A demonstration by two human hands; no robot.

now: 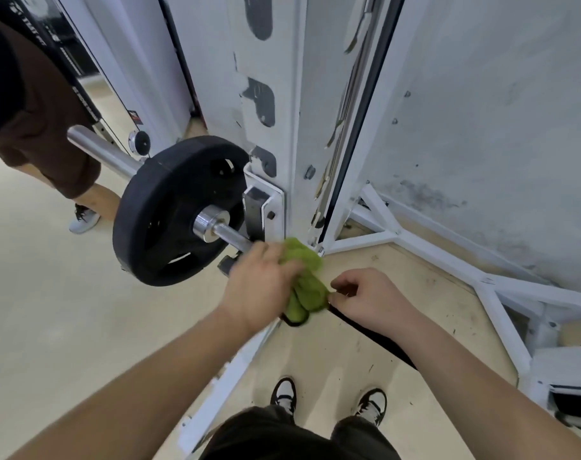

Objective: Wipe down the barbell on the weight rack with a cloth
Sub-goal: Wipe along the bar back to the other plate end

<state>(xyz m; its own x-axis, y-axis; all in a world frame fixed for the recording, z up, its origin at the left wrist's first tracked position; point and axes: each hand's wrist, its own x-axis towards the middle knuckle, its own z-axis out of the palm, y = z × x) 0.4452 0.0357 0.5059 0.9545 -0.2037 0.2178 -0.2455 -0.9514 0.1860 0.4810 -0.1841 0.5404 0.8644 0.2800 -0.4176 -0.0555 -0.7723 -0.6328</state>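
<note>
A steel barbell [227, 232] rests on the white weight rack [265, 134] and carries a black weight plate [169, 210]; its sleeve end sticks out to the upper left. My left hand [259, 287] is closed around a bunched green cloth [305, 280] wrapped on the bar's shaft just right of the collar. The shaft under the cloth and hand is hidden. My right hand [368, 297] is beside the cloth on the right, fingers curled, its fingertips pinching the cloth's lower right edge.
Another person in brown shorts [40, 111] stands at the left beside the barbell's sleeve end. White base bars of the rack [448, 260] spread over the floor at right. A stained grey wall [498, 111] lies behind. My shoes [284, 395] stand below on beige floor.
</note>
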